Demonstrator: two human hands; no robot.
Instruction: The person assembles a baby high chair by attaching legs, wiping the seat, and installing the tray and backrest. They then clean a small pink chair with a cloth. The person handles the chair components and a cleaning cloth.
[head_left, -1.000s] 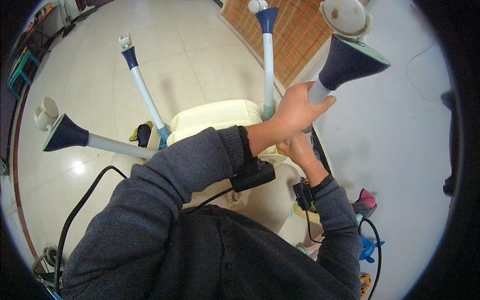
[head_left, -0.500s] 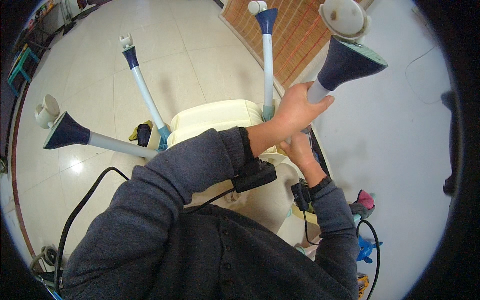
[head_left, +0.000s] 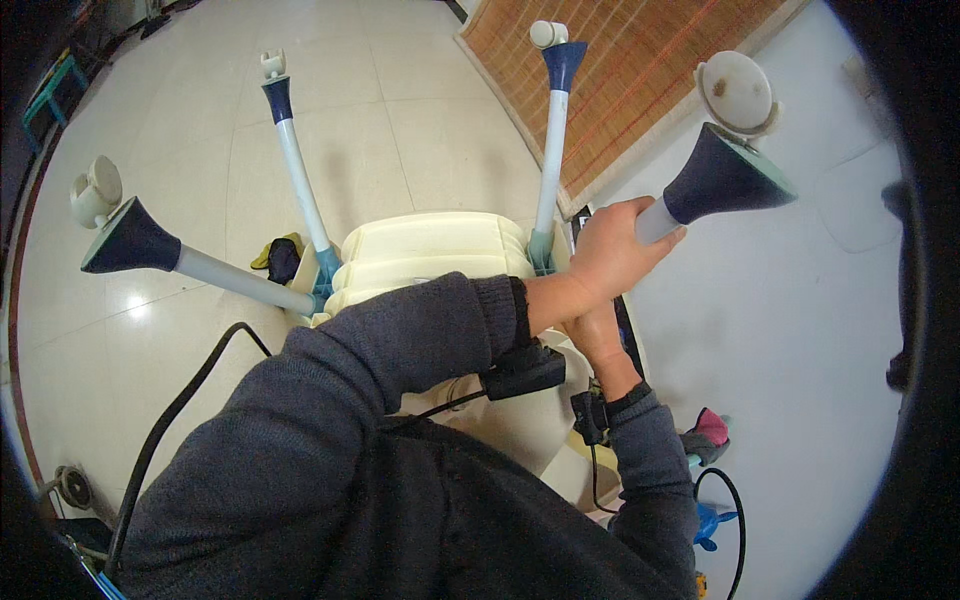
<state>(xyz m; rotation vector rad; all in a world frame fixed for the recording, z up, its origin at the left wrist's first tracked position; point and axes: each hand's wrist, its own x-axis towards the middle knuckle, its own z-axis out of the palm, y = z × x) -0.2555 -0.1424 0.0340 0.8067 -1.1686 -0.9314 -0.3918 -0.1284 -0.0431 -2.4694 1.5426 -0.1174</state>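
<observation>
A cream plastic seat-like frame (head_left: 430, 240) stands upturned in front of me, its four pale grey tube legs pointing up and outward. My left hand (head_left: 620, 250) crosses over my right arm and wraps round the near right leg (head_left: 656, 222), just below its flared navy foot (head_left: 722, 182). A white caster wheel (head_left: 737, 92) tops that foot. Lower down, my right hand (head_left: 597, 335) closes around the same leg near its base; its fingers are mostly hidden behind my left wrist. The near left leg (head_left: 240, 280) and the two far ones also carry navy feet with casters.
A woven bamboo mat (head_left: 620, 90) borders the far right beside a white surface (head_left: 760, 330). A yellow and dark cloth item (head_left: 282, 258) lies on the tiled floor (head_left: 180, 200). Black cables (head_left: 180, 410) loop by both arms. A blue toy (head_left: 712, 522) is at lower right.
The whole view has turned slightly, so the right-hand legs sit lower and the left ones higher. Both hands keep their hold on the leg; the left wrist now covers more of the right hand.
</observation>
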